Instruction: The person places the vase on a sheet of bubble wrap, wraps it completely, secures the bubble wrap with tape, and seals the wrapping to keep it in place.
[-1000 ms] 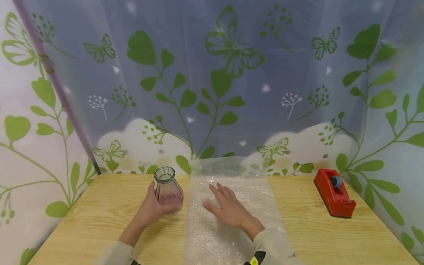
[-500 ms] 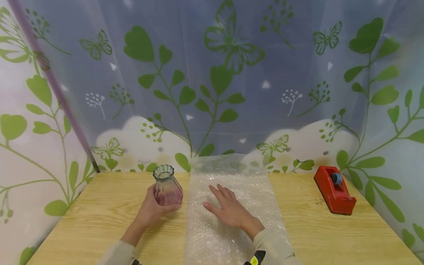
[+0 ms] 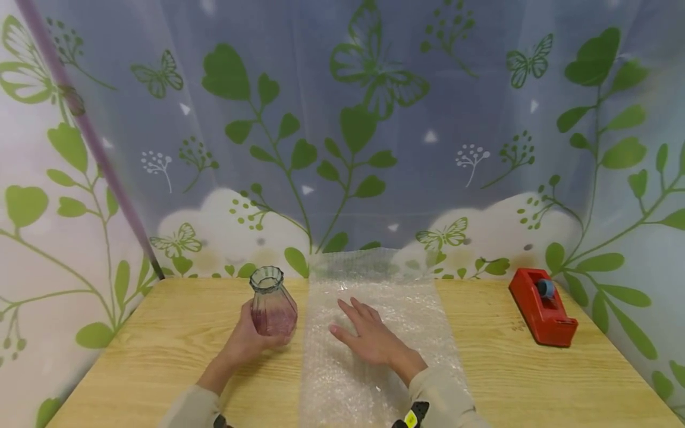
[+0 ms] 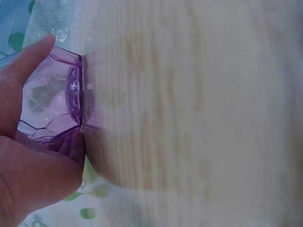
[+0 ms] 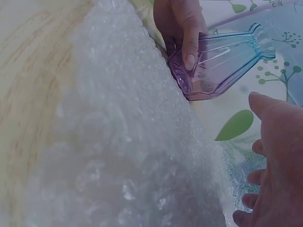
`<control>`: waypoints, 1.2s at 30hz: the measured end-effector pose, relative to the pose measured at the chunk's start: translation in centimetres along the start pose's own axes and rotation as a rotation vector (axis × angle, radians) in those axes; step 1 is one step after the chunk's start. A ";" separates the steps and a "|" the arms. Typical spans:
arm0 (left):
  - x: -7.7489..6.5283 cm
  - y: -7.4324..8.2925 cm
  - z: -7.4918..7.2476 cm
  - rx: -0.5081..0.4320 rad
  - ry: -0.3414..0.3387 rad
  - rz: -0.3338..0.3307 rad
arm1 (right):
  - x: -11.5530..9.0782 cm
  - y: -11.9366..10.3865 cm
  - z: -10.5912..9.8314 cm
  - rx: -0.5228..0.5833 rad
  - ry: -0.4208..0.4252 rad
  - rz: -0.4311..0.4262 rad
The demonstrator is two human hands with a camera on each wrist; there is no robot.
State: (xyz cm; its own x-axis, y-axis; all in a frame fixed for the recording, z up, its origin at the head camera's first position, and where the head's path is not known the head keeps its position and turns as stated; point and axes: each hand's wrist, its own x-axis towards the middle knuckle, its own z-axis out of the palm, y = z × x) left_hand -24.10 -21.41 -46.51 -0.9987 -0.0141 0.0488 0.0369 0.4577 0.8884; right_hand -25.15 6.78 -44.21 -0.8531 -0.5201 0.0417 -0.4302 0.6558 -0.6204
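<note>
The curtain [image 3: 342,137] with green leaves and butterflies hangs around the back and both sides of my workspace. Below it, the wooden table [image 3: 535,380] spreads out in front of me. Down its middle runs a long sheet of bubble wrap [image 3: 369,380], lying flat from the near edge to the far edge, where its end curls up a little against the curtain.

My right hand [image 3: 369,339] lies palm down on the bubble wrap, fingers straight and slightly spread, gripping nothing. From the right wrist view the same hand [image 5: 277,179] sits at the edge of the frame with the wrap [image 5: 123,156] stretching away beside it.

My left hand [image 3: 251,339] is wrapped around the lower body of the glass vase [image 3: 272,306], thumb on the side facing the wrap and fingers curled round the far side. The vase stands upright, just left of the bubble wrap's left edge; whether its base touches the table or is lifted a bit I cannot tell. It is faceted, purple near the bottom and bluish toward its flared mouth. The left wrist view shows its purple base [image 4: 52,101] close up in my hand [image 4: 33,170].

The red tape dispenser [image 3: 542,314] sits at the far right of the table, well apart from both hands.
</note>
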 end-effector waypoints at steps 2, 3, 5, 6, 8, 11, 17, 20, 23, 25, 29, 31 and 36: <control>0.1 -0.1 0.0 -0.010 -0.014 -0.012 | -0.1 0.1 -0.1 0.003 -0.002 0.006; 0.2 -0.2 0.0 -0.011 -0.016 -0.017 | -0.1 0.2 -0.2 0.002 -0.003 0.010; 0.3 -0.2 0.0 -0.015 -0.019 -0.029 | -0.2 0.2 -0.4 0.010 -0.009 0.020; 0.4 -0.3 -0.1 -0.015 -0.019 -0.033 | -0.2 0.3 -0.5 0.014 -0.011 0.022; 0.5 -0.3 -0.2 -0.029 -0.023 -0.043 | -0.2 0.3 -0.6 0.019 -0.012 0.024; 0.6 -0.4 -0.3 -0.054 -0.032 -0.050 | -0.3 0.4 -0.7 0.025 -0.014 0.028; 0.6 -0.4 -0.3 -0.060 -0.020 -0.037 | -0.6 0.6 -1.1 0.023 -0.024 0.023; 0.7 -0.4 -0.1 -0.053 -0.005 -0.027 | -0.8 0.5 -1.5 0.005 -0.023 0.010; 0.7 -0.4 0.0 -0.063 0.007 -0.024 | -0.9 0.4 -2.0 -0.008 -0.017 -0.002; 0.6 -0.2 -0.1 -0.065 0.023 -0.025 | -1.0 0.4 -2.3 -0.017 -0.012 -0.012; 0.3 0.6 -0.4 -0.082 0.061 -0.025 | -1.3 0.3 -3.0 -0.026 -0.017 -0.013; 0.2 1.1 -0.7 -0.106 0.071 -0.022 | -1.4 0.2 -3.4 -0.032 -0.018 -0.019; -0.1 2.4 -1.5 -0.146 0.071 0.016 | -1.8 0.1 -4.2 -0.036 -0.014 -0.026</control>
State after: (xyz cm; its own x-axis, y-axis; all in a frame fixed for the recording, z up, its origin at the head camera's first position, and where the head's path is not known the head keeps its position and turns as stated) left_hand -23.86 -21.61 -43.73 -0.9932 -0.0727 0.0905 0.0622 0.3246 0.9438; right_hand -24.92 10.03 -41.02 -0.8374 -0.5446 0.0459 -0.4623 0.6611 -0.5909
